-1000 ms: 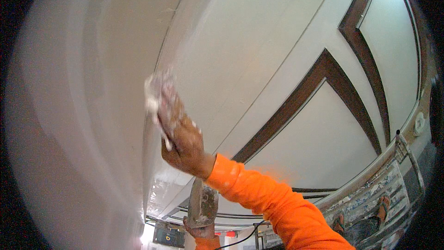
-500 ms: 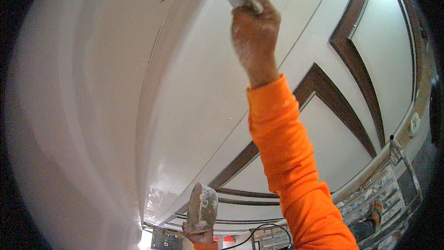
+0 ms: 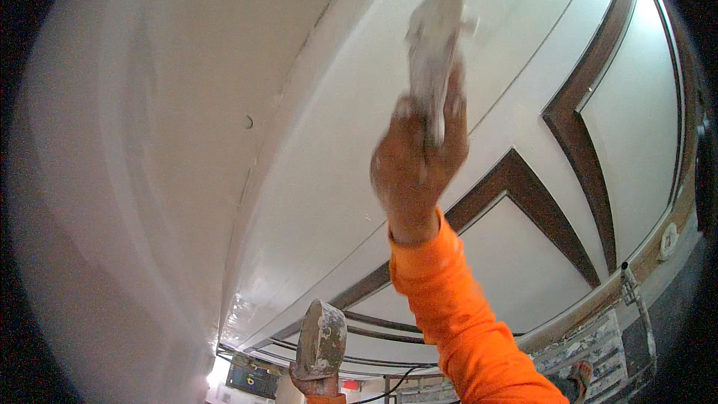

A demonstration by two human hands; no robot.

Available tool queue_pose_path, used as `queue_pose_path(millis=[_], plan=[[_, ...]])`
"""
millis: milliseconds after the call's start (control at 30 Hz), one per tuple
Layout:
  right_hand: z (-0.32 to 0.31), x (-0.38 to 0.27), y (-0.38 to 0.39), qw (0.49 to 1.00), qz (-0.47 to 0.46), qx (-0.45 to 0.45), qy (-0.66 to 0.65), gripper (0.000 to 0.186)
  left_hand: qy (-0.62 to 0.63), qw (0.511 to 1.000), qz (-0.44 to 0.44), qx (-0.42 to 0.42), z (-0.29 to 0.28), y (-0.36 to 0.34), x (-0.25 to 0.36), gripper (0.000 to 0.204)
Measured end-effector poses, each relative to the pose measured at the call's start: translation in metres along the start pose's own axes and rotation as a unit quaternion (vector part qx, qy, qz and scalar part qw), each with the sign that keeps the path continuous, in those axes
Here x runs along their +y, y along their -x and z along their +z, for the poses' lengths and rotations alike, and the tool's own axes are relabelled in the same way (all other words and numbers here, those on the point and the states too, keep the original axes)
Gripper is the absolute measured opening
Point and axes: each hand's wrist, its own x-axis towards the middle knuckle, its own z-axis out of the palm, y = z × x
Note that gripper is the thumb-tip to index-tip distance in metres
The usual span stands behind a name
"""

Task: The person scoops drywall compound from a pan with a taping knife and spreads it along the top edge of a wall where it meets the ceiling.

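My right hand, in an orange sleeve, is raised and closed round the handle of a putty knife coated in white filler. The blade points up over a smooth white panelled surface; whether it touches cannot be told, as it is blurred. Lower down, my left hand grips a rounded grey bowl smeared with white filler. That bowl is tilted, its inside partly turned from sight.
A pale ceiling meets the white surface along a seam. Dark brown angular strips run across the panels at right. Below stands a paint-spattered scaffold platform with a metal rail; a foot in a sandal is on it.
My right hand and the putty knife have come down and away from the ceiling seam, with the blade now pointing upward. My left hand still holds the bowl, little moved.
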Motion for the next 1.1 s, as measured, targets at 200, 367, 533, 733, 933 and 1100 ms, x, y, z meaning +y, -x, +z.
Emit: queue_pose_path(millis=[200,367,533,733,933,1100], plan=[[0.035,-0.029,0.009,0.979,-0.077,-0.135,0.135,0.086,-0.047,0.999,0.001,-0.026,0.028,-0.010,-0.013,0.062],[-0.016,-0.041,0.082,0.967,0.010,-0.245,0.066,0.066,-0.125,0.990,0.017,-0.070,0.054,-0.013,-0.023,0.062],[-0.033,0.006,-0.001,0.994,0.049,-0.012,0.099,0.045,0.112,0.989,-0.071,-0.063,0.083,0.006,-0.026,0.062],[0.012,0.005,-0.059,0.994,-0.072,-0.079,-0.020,0.062,0.045,0.998,-0.048,-0.012,0.056,-0.007,-0.031,0.062],[0.016,-0.009,0.017,0.990,-0.098,-0.097,0.006,0.070,0.065,0.993,-0.094,-0.042,0.036,-0.023,-0.028,0.061],[0.026,-0.032,0.084,0.992,-0.052,-0.114,0.016,0.072,0.063,0.994,-0.079,-0.034,-0.006,-0.038,-0.010,0.061]])
